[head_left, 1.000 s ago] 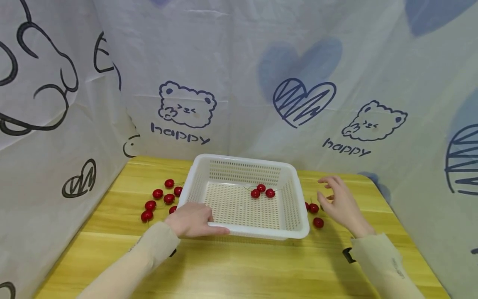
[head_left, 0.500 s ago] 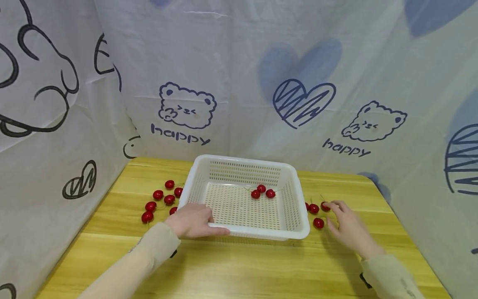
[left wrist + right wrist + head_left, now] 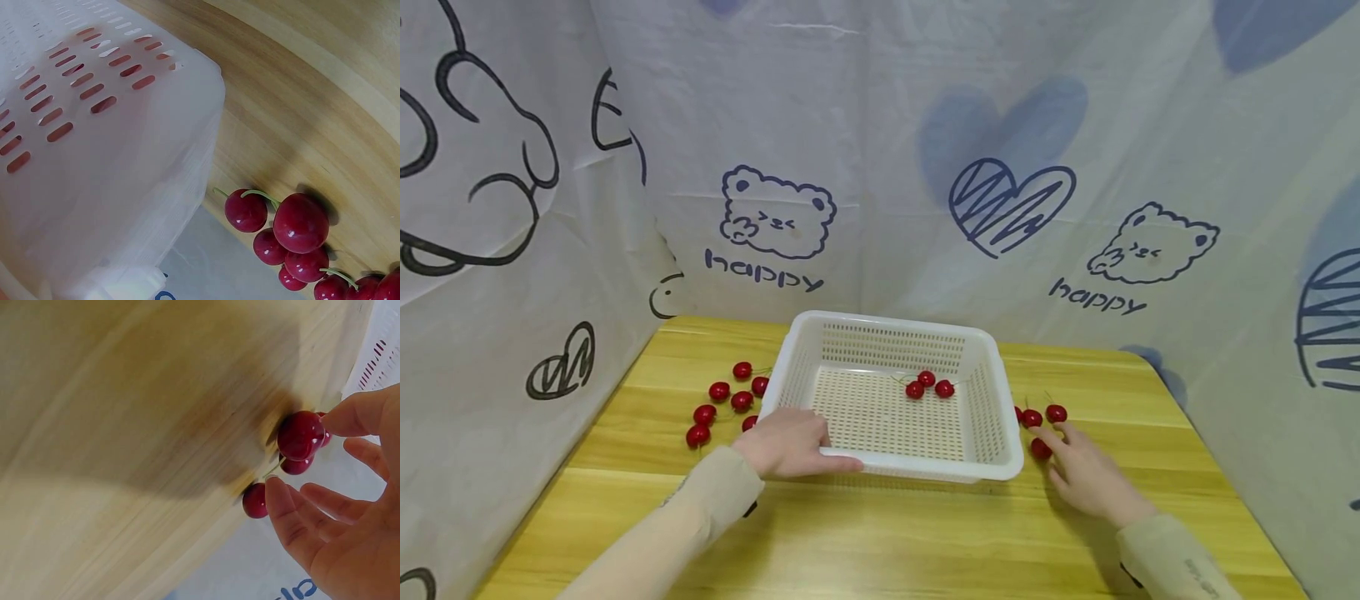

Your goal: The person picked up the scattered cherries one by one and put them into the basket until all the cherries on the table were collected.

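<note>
A white perforated plastic basket (image 3: 917,463) stands mid-table with 3 red cherries (image 3: 927,379) on its floor. My left hand (image 3: 786,442) grips its near-left corner, thumb along the front rim. Right of the basket, my right hand (image 3: 1086,477) reaches down over the nearest cherry (image 3: 301,435), fingers spread and the tips close beside it; whether they touch it I cannot tell. Just behind lie a stemmed cherry (image 3: 1056,413) and another cherry (image 3: 1032,418), with one more partly hidden at the basket's edge.
Several more cherries (image 3: 704,415) lie on the wooden table (image 3: 895,542) left of the basket, some partly hidden by its wall; they also show in the left wrist view. A printed white curtain (image 3: 880,275) hangs along the table's back and sides.
From above the cherries on the right, my right hand has come down, touched around the far one, then shifted toward the nearest one. My left hand and the basket stay in place.
</note>
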{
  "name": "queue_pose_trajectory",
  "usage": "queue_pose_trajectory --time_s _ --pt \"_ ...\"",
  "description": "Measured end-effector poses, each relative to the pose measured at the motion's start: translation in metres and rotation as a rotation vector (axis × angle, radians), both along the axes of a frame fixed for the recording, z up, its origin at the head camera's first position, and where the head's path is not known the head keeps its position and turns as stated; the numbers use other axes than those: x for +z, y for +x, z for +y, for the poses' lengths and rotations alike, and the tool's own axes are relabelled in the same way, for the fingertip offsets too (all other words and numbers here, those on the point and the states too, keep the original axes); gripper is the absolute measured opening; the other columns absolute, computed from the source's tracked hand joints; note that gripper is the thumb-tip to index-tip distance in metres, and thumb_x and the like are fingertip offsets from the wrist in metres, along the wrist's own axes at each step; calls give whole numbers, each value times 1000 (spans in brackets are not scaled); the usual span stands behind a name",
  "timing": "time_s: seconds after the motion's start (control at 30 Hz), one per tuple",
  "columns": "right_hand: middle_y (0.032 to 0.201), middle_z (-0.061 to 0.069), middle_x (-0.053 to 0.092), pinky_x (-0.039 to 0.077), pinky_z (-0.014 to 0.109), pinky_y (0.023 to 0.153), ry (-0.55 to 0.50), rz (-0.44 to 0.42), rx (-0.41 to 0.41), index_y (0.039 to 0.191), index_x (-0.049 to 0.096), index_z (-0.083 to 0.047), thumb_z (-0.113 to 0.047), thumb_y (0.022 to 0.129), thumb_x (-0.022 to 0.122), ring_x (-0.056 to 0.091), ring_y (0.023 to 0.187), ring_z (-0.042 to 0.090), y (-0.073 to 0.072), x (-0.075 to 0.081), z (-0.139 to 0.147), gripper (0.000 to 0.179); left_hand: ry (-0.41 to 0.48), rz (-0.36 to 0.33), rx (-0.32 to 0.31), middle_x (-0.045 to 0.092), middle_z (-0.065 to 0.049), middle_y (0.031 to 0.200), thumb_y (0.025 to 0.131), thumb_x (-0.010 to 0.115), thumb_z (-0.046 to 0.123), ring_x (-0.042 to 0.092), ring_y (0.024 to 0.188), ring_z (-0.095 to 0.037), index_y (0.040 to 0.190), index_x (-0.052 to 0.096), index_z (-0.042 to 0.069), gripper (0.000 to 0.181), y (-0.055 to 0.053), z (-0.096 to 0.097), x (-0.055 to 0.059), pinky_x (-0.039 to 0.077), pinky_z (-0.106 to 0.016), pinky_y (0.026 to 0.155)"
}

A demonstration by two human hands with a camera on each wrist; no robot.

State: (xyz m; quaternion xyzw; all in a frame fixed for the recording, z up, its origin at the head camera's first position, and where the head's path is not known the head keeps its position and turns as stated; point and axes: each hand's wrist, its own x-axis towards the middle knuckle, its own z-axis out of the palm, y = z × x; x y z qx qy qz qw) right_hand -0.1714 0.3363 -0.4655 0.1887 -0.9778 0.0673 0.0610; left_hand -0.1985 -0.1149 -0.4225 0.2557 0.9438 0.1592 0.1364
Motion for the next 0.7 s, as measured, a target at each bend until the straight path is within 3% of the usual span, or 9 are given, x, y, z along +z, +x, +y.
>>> queue_pose_trajectory --time_s 0.27,0.53,0.7 --pt "135 36 51 55 62 84 26 -58 4 140 55 -8 -2 81 74 58 115 55 -1 1 -4 63 -6 -5 7 45 8 59 80 57 82 35 51 -10 80 67 25 58 0 0 1 30 -26 49" --pt "135 33 49 58 54 69 34 -105 10 140 55 -10 -1 80 75 60 108 52 -1 2 -4 64 -2 -13 14 47 8 60 80 57 82 36 52 -10 85 70 25 59 1 1 2 31 -26 50" --pt "137 34 49 57 60 72 45 -136 0 137 56 -9 -1 80 73 58 113 57 -2 1 -2 60 3 -20 25 47 7 60 80 58 81 37 52 -11 86 70 24 60 1 1 3 31 -26 50"
